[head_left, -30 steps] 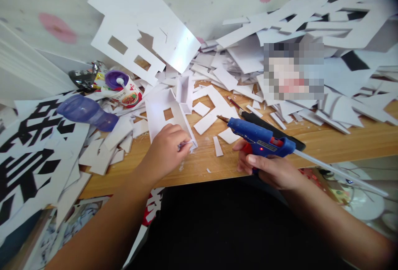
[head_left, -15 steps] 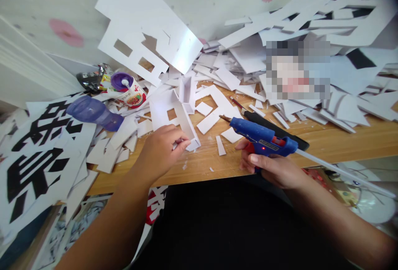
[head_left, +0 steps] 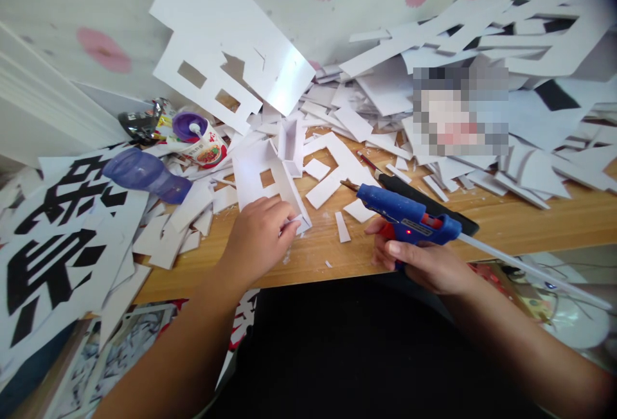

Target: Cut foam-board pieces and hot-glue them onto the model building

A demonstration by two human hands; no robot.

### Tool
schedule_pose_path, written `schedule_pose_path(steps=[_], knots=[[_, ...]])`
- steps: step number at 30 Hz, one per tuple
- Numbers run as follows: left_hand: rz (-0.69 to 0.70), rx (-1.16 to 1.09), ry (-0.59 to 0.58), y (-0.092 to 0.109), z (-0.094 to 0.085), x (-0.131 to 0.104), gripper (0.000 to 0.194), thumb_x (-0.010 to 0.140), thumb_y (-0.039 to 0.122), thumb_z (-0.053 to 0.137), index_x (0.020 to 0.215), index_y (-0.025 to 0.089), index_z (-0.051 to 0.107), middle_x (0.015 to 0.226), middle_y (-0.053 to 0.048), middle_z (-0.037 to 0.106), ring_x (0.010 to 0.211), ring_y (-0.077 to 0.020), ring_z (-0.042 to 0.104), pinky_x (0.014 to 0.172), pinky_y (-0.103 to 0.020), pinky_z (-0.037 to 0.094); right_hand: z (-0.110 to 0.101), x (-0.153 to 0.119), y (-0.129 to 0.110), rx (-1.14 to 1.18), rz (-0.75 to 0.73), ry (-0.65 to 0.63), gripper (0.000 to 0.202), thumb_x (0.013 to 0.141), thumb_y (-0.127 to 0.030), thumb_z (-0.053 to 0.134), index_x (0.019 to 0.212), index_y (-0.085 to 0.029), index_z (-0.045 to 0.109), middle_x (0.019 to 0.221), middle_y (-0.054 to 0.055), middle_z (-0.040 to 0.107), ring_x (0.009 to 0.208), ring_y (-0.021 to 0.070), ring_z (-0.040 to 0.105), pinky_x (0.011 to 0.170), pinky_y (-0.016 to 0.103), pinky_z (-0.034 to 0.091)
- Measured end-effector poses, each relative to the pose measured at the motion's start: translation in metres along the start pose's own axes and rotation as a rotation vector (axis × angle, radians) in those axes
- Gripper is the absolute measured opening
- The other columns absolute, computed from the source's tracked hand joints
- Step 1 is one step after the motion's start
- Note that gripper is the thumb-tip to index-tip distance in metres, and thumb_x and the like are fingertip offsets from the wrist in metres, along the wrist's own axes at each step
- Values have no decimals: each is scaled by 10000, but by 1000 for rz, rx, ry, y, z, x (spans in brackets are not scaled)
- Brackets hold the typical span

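My left hand [head_left: 261,237] is closed at the near corner of a white foam-board piece [head_left: 255,160] with raised side walls and a square cutout. Thumb and forefinger pinch at the end of its wall strip; the other fingers are curled and partly hidden. In my right hand [head_left: 418,258] is a blue hot glue gun [head_left: 402,210], its red light lit, a long glue stick [head_left: 530,270] sticking out behind. The nozzle points left, apart from the foam-board piece. Behind the gun lies a black utility knife [head_left: 402,186], partly covered by it.
White offcuts [head_left: 354,120] are heaped along the back of the wooden table [head_left: 289,269]. A purple bottle [head_left: 147,173] and a paper cup [head_left: 209,149] stand or lie at left, beside sheets with black characters [head_left: 43,265]. A large cut sheet [head_left: 226,33] leans against the wall.
My left hand has shifted slightly right and down along the corner of the foam-board piece. My right hand and the glue gun have stayed almost still.
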State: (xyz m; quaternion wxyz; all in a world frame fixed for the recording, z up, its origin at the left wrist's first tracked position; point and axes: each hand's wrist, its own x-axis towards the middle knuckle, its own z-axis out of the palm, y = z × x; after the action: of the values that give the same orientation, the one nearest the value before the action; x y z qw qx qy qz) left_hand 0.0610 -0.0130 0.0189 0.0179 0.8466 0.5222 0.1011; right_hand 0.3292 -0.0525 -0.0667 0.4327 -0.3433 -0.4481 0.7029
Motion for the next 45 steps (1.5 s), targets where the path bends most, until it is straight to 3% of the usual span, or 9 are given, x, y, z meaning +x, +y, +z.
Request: schedule_pose_path(steps=[8, 13, 17, 21, 25, 31, 45], knots=[[118, -49, 150, -4, 8, -3, 159, 881, 190, 530, 725, 173, 506, 671, 4, 538, 634, -146, 483, 608, -282, 348, 0, 0, 0, 7, -1, -9, 375, 829, -423, 693, 1119, -195, 628, 674, -28, 538, 609, 125, 518, 638, 299, 446], [48, -185, 329, -4, -7, -11, 109, 860, 191, 557, 754, 184, 533, 638, 37, 513, 595, -118, 475, 597, -261, 371, -1, -1, 0, -9, 7, -3, 381, 820, -437, 694, 1118, -209, 624, 686, -23, 552, 606, 127, 523, 657, 311, 471], [6, -331, 461, -5, -19, -22, 37, 860, 176, 588, 839, 206, 582, 730, 44, 567, 655, -102, 527, 625, -241, 407, 4, -6, -4, -95, 5, -14, 412, 811, -478, 684, 1116, -205, 639, 688, -2, 571, 621, 154, 555, 661, 341, 503], [112, -305, 478, -1, -9, -30, 70, 846, 135, 623, 852, 203, 607, 758, 27, 626, 712, -115, 565, 690, -260, 442, 21, -13, -19, -260, -9, -48, 351, 798, -460, 698, 1068, -237, 674, 705, 28, 605, 630, 178, 586, 604, 331, 516], [81, -338, 585, 6, 6, -35, 69, 834, 120, 644, 812, 185, 634, 686, 5, 597, 658, -119, 533, 616, -254, 440, 42, -13, -32, -397, -79, -72, 259, 790, -462, 697, 922, -241, 710, 901, 89, 645, 694, 191, 598, 549, 304, 509], [113, -411, 641, 6, 8, -40, 123, 808, 70, 663, 868, 177, 655, 769, -23, 636, 729, -127, 592, 652, -254, 497, 58, -8, -28, -447, -84, -71, 289, 803, -501, 669, 833, -214, 678, 860, 79, 611, 694, 177, 565, 522, 280, 489], [117, -423, 647, -1, 6, -48, 114, 820, 85, 660, 880, 182, 666, 782, -33, 635, 742, -128, 591, 668, -261, 503, 63, -6, -23, -499, -29, -89, 337, 810, -515, 652, 722, -219, 518, 767, 44, 593, 592, 146, 522, 499, 286, 471]])
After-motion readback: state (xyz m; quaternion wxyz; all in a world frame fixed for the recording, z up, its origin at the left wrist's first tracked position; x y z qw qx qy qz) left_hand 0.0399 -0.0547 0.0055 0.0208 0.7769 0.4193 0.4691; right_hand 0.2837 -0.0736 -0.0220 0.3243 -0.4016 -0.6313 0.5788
